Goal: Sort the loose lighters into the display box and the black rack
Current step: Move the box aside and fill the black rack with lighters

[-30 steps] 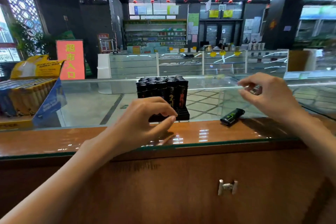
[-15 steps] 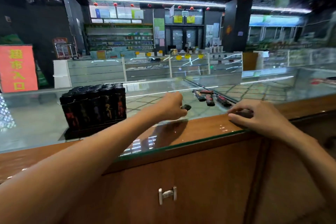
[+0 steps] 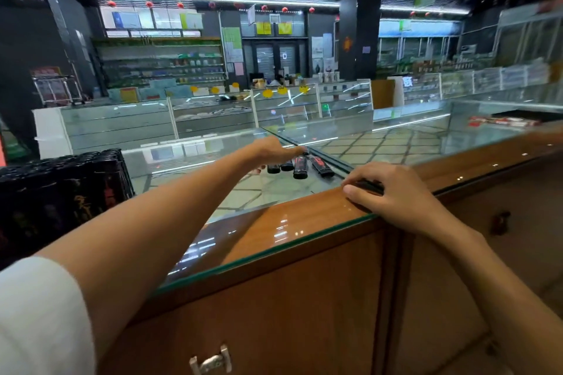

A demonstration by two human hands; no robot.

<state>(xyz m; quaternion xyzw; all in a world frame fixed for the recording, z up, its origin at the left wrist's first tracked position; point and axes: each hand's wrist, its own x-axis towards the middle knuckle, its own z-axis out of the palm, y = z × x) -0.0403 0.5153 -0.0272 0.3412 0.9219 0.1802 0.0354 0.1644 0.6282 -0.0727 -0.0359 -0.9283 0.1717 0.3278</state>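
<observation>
Just beneath the fingertips of your left hand, four loose lighters lie side by side on the glass tabletop, with their long sides running away from you. They are slim black sticks. The two on the hand's right carry red markings along the body, and the two nearer the palm are partly covered by it. Your left arm is stretched well forward, so you see the hand from behind. Something small and dark sits at its fingertips, but you cannot tell whether the fingers pinch it or merely hover over the row.

Your right hand rests near the tabletop's front edge, closer to you than the row and to the right of it. Its fingers curl down over a dark lighter that lies flat, with the thumb tucked against the near side. Only a short black stretch of the lighter shows between thumb and fingers.

Well to the left of your left hand, at the frame's edge, stands the black rack. It is packed with upright black lighters in tight rows, their fronts printed with red and pale characters. A white sleeve covers your left upper arm.
</observation>
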